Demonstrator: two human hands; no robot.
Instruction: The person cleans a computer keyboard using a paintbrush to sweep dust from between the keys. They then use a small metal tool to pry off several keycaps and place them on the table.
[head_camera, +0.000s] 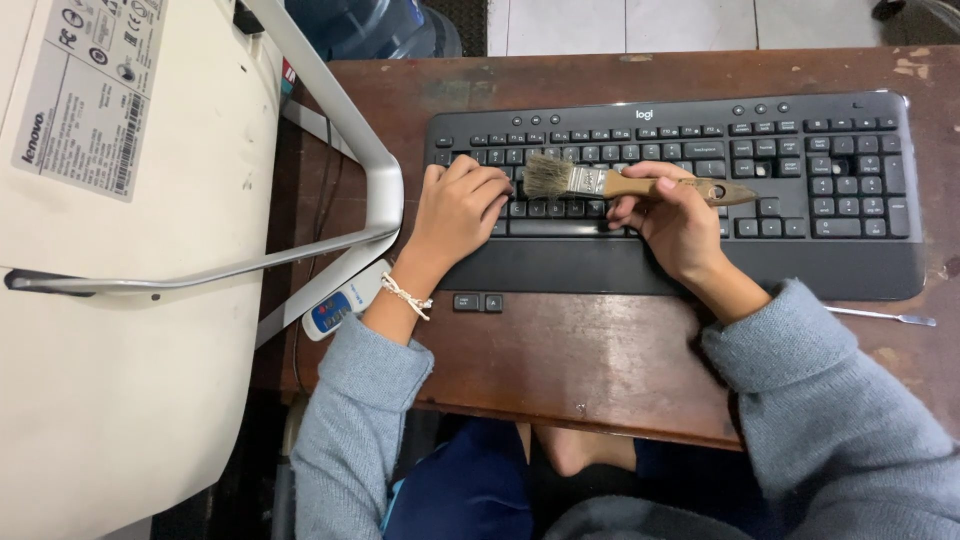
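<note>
Keyboard (800, 190) lies flat on the wooden tabletop (600, 350), rigid but light, likely to slide, so the left hand (455, 205) presses its left end, fingers curled, gripping nothing. Right hand (675, 215) is clamped on the paintbrush (600, 182) handle, bristles on the keys; light, soft-tipped, best held mid-handle.

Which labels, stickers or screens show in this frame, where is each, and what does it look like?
Label: upper left, on the white monitor back; grey rectangle with small dark print, symbols and a barcode.
Small tag: by the silver stand, beside the left hand; white with a blue panel.
No lit screen shows.
</note>
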